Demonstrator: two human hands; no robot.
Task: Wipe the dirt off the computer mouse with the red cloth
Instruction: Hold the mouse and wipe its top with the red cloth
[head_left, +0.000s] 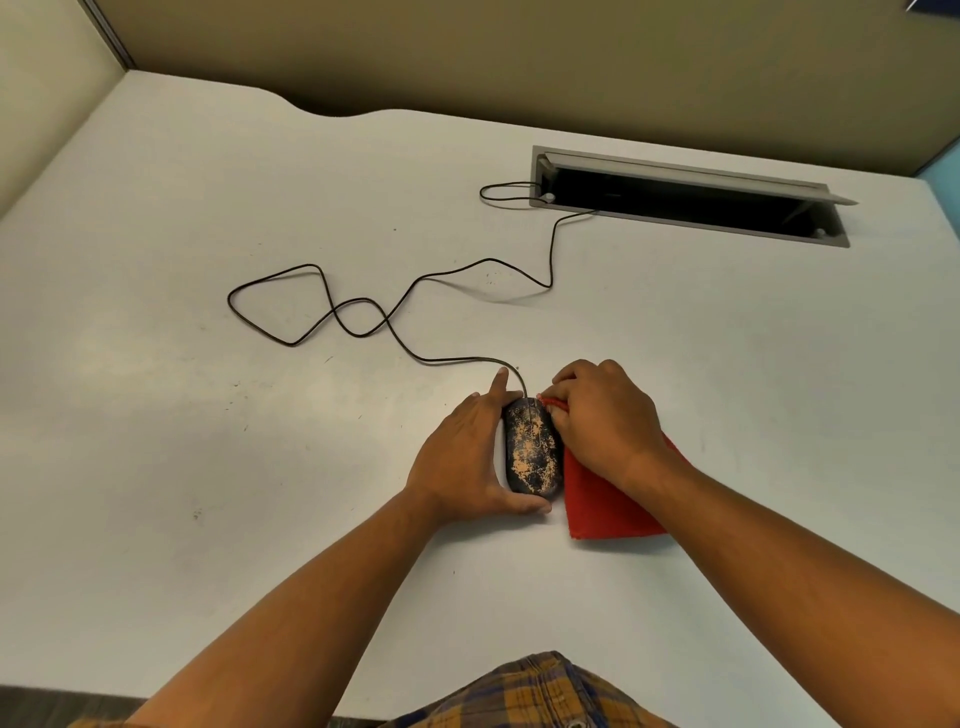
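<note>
The left hand (467, 457) clasps the left side of the dirt-mottled mouse (532, 449), while just right of the mouse the right hand (602, 421) clutches the red cloth (602, 504) against it.

Black mouse (532, 449) mottled with tan dirt, red cloth (605, 501), white desk (208, 415), black cable (363, 312), orange-blue plaid shirt (535, 693).

office cubicle | white desk (208, 415) | beige partition walls (467, 62) | cable tray hatch (691, 197) | corded mouse (532, 449)
</note>
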